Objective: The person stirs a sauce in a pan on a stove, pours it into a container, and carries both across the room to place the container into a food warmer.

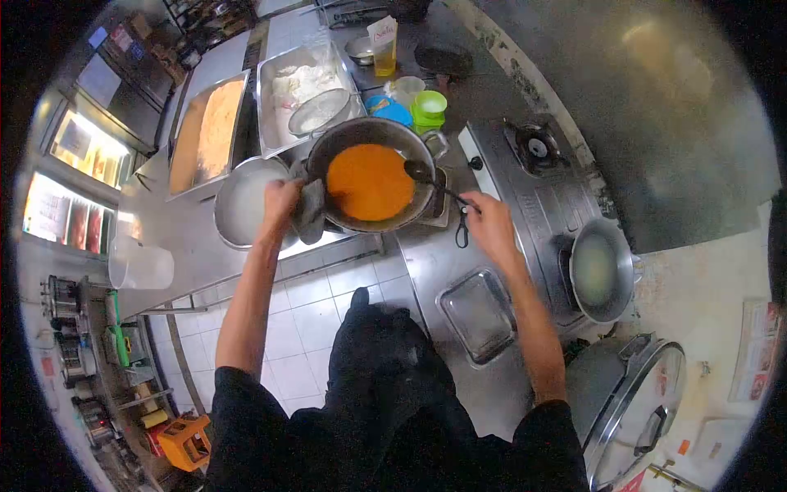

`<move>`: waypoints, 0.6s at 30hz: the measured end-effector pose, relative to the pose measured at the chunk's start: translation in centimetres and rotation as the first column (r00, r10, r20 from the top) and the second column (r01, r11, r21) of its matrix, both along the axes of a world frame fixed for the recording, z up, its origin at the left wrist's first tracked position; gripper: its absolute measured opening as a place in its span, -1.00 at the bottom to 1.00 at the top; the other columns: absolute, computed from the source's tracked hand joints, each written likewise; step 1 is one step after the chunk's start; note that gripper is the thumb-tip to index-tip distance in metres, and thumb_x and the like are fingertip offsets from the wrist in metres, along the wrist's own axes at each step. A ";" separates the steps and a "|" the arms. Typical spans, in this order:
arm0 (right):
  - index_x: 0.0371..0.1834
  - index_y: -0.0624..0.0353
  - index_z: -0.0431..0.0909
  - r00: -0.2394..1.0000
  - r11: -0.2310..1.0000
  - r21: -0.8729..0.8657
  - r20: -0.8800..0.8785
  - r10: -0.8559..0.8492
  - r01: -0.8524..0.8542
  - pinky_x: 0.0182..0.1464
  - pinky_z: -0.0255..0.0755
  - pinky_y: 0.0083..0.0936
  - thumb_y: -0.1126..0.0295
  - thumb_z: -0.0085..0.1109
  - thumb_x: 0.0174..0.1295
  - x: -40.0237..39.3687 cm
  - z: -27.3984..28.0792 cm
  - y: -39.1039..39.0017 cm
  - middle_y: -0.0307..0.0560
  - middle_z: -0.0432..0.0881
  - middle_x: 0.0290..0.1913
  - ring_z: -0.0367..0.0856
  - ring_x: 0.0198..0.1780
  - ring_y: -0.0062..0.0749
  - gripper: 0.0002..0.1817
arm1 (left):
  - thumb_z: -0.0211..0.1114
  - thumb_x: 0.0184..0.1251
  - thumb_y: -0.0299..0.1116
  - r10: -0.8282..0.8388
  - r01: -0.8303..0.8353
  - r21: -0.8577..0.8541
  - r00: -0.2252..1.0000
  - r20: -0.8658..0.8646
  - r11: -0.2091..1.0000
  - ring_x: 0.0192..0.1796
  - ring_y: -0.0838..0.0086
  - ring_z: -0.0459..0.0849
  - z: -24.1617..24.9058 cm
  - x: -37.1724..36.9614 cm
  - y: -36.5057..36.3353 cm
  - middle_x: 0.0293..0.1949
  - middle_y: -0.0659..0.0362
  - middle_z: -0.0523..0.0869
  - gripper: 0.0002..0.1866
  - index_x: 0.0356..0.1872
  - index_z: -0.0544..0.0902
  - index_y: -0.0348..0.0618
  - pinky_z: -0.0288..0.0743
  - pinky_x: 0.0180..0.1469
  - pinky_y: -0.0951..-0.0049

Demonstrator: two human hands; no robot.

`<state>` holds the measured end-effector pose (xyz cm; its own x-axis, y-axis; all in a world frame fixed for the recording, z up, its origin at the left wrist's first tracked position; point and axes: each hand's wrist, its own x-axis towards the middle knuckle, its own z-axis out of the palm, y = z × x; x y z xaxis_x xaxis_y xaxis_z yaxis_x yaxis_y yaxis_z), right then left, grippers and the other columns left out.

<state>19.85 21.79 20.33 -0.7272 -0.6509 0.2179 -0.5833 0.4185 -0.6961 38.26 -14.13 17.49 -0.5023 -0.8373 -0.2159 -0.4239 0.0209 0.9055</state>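
Observation:
In front of me a dark two-handled wok (328, 150) holds a thick orange sauce (373, 182). My left hand (283, 199) is closed at the wok's left side, with a grey cloth (309, 215) at the handle there. A black spoon (420, 170) dips its head over the right part of the sauce. Its long handle runs to my right hand (489, 223), whose fingers are wrapped around it. Just left of the wok, partly behind my left hand, is a wide metal bowl (232, 205) with whitish contents.
A tray of orange crumb-like food (215, 123) and a flour tray with a sieve (320, 111) stand behind. Green cups (429, 105) are near the wok. To the right are a gas burner (537, 148), a second pan (602, 271) and a large lidded pot (627, 402). A metal tray (478, 316) lies nearer me.

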 end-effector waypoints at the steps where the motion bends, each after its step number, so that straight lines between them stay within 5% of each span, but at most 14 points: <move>1: -0.06 0.21 0.61 1.000 1.000 0.003 -0.022 0.004 -0.004 -0.04 0.49 -0.17 0.53 0.08 0.19 -0.1 -0.6 -0.7 0.17 0.67 -0.14 0.64 -0.12 0.14 -0.75 | 0.30 0.11 -0.38 0.014 -0.014 0.002 1.000 -0.020 1.000 -0.54 0.47 0.57 -0.4 0.4 0.1 -0.54 0.09 0.65 -0.74 -0.48 0.66 -0.49 0.39 -0.51 0.35; 3: -0.06 0.21 0.61 0.998 1.000 0.015 -0.063 0.012 -0.011 -0.02 0.49 -0.16 0.54 0.08 0.19 -0.7 -2.3 -2.1 0.17 0.67 -0.15 0.63 -0.12 0.16 -0.74 | 0.32 0.10 -0.35 0.041 -0.040 0.013 0.998 -0.057 0.999 -0.54 0.47 0.56 -1.3 1.0 0.8 -0.55 0.08 0.65 -0.72 -0.50 0.65 -0.49 0.40 -0.50 0.34; 4: -0.05 0.27 0.62 0.996 1.000 0.026 -0.090 -0.002 0.004 -0.11 0.52 -0.30 0.58 0.10 0.18 -0.9 -2.8 -2.5 0.17 0.69 -0.17 0.68 -0.18 0.03 -0.73 | 0.32 0.07 -0.34 0.057 -0.058 -0.014 0.997 -0.043 0.998 -0.53 0.46 0.58 -1.7 1.0 0.7 -0.56 0.07 0.66 -0.70 -0.50 0.65 -0.51 0.41 -0.49 0.34; 11: -0.05 0.20 0.62 0.999 0.999 0.031 -0.023 -0.024 0.025 0.00 0.47 -0.13 0.53 0.07 0.20 -2.8 -3.7 -3.7 0.22 0.64 -0.08 0.60 -0.06 0.15 -0.74 | 0.35 0.06 -0.29 0.165 -0.164 -0.106 0.986 0.001 0.981 -0.53 0.39 0.61 -8.8 0.1 -0.5 -0.53 0.04 0.67 -0.67 -0.44 0.65 -0.49 0.44 -0.49 0.34; 18: -0.06 0.24 0.62 0.999 0.998 0.047 0.002 -0.047 0.047 -0.03 0.49 -0.17 0.57 0.07 0.16 -4.4 -3.6 -3.4 0.21 0.67 -0.16 0.64 -0.13 0.11 -0.72 | 0.35 -0.04 -0.28 0.161 -0.147 -0.202 0.985 0.054 0.968 -0.37 0.27 0.70 -9.0 -1.6 0.1 -0.46 -0.12 0.72 -0.61 -0.39 0.65 -0.56 0.53 -0.28 0.22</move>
